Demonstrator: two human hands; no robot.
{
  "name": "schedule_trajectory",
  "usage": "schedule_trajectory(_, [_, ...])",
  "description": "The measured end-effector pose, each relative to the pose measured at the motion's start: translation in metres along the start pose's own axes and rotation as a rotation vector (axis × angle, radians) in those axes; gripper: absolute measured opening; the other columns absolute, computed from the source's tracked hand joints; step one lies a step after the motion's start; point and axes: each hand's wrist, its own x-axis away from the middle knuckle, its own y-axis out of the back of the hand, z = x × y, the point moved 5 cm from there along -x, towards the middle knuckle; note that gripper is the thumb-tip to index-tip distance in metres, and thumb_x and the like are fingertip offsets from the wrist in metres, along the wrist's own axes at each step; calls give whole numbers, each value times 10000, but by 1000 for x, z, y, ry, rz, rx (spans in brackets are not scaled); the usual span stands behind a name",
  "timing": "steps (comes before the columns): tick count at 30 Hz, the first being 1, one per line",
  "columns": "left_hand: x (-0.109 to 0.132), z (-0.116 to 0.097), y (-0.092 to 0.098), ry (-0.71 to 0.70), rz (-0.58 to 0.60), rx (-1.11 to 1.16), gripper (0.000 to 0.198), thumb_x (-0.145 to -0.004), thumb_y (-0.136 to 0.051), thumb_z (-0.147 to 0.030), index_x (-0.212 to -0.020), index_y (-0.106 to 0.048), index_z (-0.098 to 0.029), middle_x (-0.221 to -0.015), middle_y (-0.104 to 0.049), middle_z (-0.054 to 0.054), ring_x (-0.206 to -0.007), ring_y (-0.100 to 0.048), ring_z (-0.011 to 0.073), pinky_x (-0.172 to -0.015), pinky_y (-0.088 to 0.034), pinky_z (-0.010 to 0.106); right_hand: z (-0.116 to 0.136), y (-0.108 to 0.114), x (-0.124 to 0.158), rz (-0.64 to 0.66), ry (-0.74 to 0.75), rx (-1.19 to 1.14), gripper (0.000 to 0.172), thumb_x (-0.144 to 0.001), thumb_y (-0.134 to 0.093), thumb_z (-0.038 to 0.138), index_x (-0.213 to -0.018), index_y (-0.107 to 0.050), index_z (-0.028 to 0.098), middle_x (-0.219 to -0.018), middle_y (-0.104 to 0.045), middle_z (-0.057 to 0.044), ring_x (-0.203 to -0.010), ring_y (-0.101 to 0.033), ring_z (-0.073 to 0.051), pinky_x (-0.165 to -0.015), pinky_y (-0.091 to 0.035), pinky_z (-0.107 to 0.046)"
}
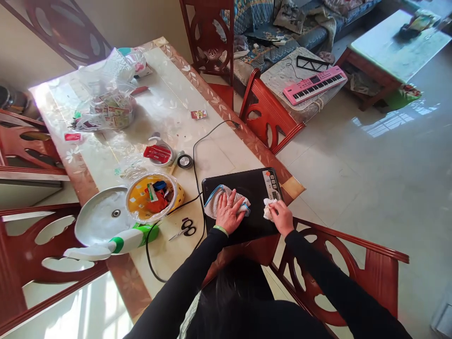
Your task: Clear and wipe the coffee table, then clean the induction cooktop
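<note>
We observe both forearms, in black sleeves [183, 287], extending forward from the near edge of the table, with the hands apart. The left hand [228, 214] lies flat, fingers spread and pointing forward, pressing on a folded towel with a blue edge [222, 201]. A ring shows on one finger, and a green wristband [221, 230] circles the wrist. The right hand [282, 217] is angled inward, its fingers closed on a white wad of tissue [269, 209].

Towel and tissue both rest on the black induction cooktop [240, 207], so the cooktop lies directly beneath both hands. Its control panel [271, 184] is at the far right, just beyond the tissue. We can see the panel's markings, but they are too small to read. The same applies to the red packets [157, 153] and other printed labels on the table; we can confirm no brand.

A black power cord [196, 176] runs from the cooktop across the glass-topped table [212, 150]. Black-handled scissors [185, 228] lie just left of the cooktop, near a plastic-wrapped yellow bowl [151, 197].
</note>
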Motion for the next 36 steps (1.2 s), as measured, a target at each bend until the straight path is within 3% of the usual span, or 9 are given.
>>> schedule_trajectory(2, [-17,-5,-3,-47,21,0,583,-953,-696,-464,-1520,-624,-344,-1767,-312,37,-1604,-278,462,-1293,-257,654,-4,-2,-9,4,-9,24,210,-1009,-542,212,-919,-728,249,-901,-638,-54,-848,-636,-225,-774,-498,-320])
schedule_trajectory(8, [-46,-12,-11,-145,88,-63,618,-963,-683,-489,-1562,-575,-379,-1776,-288,22,-1601,-288,455,-1304,-238,634,-4,-32,-150,-41,-67,102,197,-1001,-572,200,-940,-760,200,-970,-635,-73,-866,-588,-210,-783,-450,-299])
schedule_trajectory(15, [-42,-10,-11,-144,79,-74,605,-967,-678,-484,-1555,-583,-374,-1768,-309,45,-1590,-311,461,-1296,-249,638,-2,-30,-106,-40,-3,81,263,-1025,-515,181,-1012,-777,213,-960,-642,-73,-908,-605,-220,-828,-471,-303])
schedule_trajectory(20, [-44,-11,-13,-143,77,-89,591,-978,-660,-505,-1547,-595,-363,-1771,-299,56,-1599,-292,463,-1302,-239,636,-7,-38,-167,-13,13,74,218,-977,-570,174,-994,-786,198,-1030,-677,-85,-943,-606,-217,-863,-473,-299])
schedule_trajectory(23, [-43,-11,-14,-147,73,-96,599,-972,-671,-498,-1549,-594,-357,-1768,-306,53,-1598,-296,461,-1302,-247,635,-36,-28,-179,-28,-94,54,221,-936,-571,149,-938,-790,185,-1040,-684,-88,-921,-605,-211,-858,-480,-305])
schedule_trajectory(29, [-42,-9,-15,-147,54,-80,603,-951,-707,-467,-1535,-609,-356,-1766,-314,36,-1596,-303,452,-1304,-245,631,-93,4,-135,-215,-304,20,270,-911,-520,174,-888,-789,171,-903,-668,-80,-865,-609,-227,-822,-518,-338])
schedule_trajectory(31, [-43,-10,-16,-146,60,-79,601,-959,-693,-479,-1542,-602,-361,-1767,-312,30,-1598,-297,450,-1307,-238,630,-88,0,-144,-248,-283,-8,305,-927,-501,168,-985,-800,160,-991,-696,-110,-940,-635,-244,-886,-533,-365])
schedule_trajectory(34, [-44,-10,-15,-136,70,-82,586,-977,-661,-498,-1546,-596,-373,-1768,-310,22,-1605,-284,445,-1310,-227,630,-60,-18,-163,-110,-134,-50,372,-956,-479,142,-1132,-805,177,-1102,-734,-126,-1070,-656,-260,-1014,-528,-396])
schedule_trajectory(36, [-44,-11,-15,-136,79,-81,579,-982,-651,-505,-1544,-597,-375,-1768,-309,23,-1608,-278,443,-1311,-225,629,-39,-22,-147,-36,-47,-54,427,-999,-445,158,-1275,-769,183,-1213,-738,-143,-1195,-645,-281,-1099,-511,-431])
